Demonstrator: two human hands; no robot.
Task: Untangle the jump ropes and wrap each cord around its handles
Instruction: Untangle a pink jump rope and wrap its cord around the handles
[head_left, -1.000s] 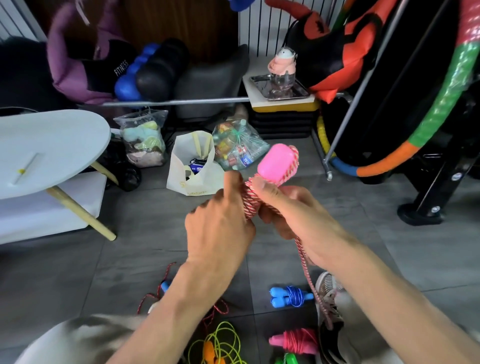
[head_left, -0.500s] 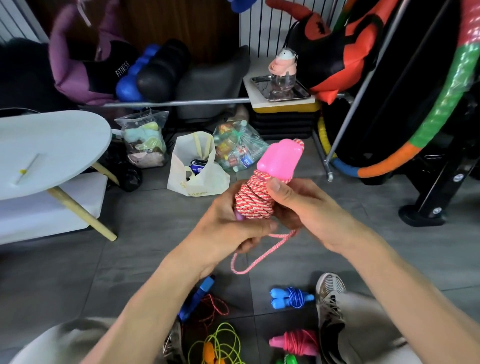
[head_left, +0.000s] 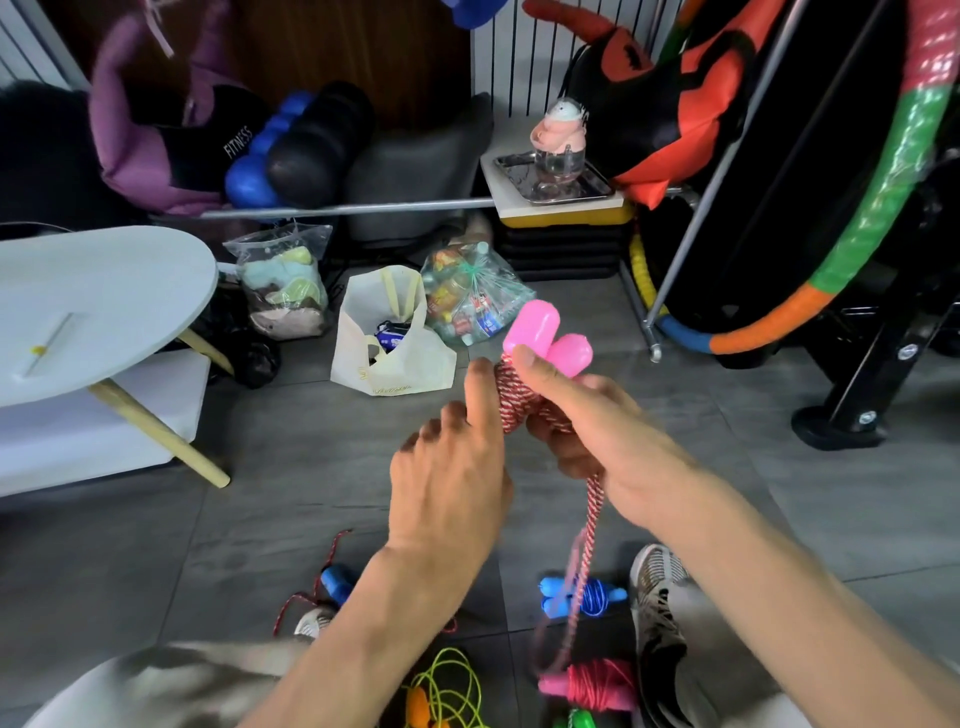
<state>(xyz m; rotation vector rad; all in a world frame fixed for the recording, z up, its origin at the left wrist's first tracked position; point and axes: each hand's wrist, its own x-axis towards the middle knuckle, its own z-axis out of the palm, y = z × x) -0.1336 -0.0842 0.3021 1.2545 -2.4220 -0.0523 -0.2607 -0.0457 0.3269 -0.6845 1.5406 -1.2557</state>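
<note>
Right hand (head_left: 597, 436) is gripping the pink handles (head_left: 545, 338); left hand (head_left: 452, 478), seemingly empty, is pressing the cord (head_left: 514, 400). Keep coils snug.

Right hand (head_left: 597, 436) grips pink handles (head_left: 545, 340), red-white cord (head_left: 519, 402) wound; left hand (head_left: 452, 483) touches coil.

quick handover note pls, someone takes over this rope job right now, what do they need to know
Right hand: grips the pink handles, held together, with red-white cord coiled round them.
Left hand: fingers loosely curled, forefinger touching the coil; it holds nothing.
A loose tail of that cord hangs below the right hand towards the floor.
Done, lying on the floor: blue rope and pink rope, both wrapped.
Left: wind in the hanging tail; yellow-green cord lies loose; a blue handle with red cord is unwrapped.
</note>
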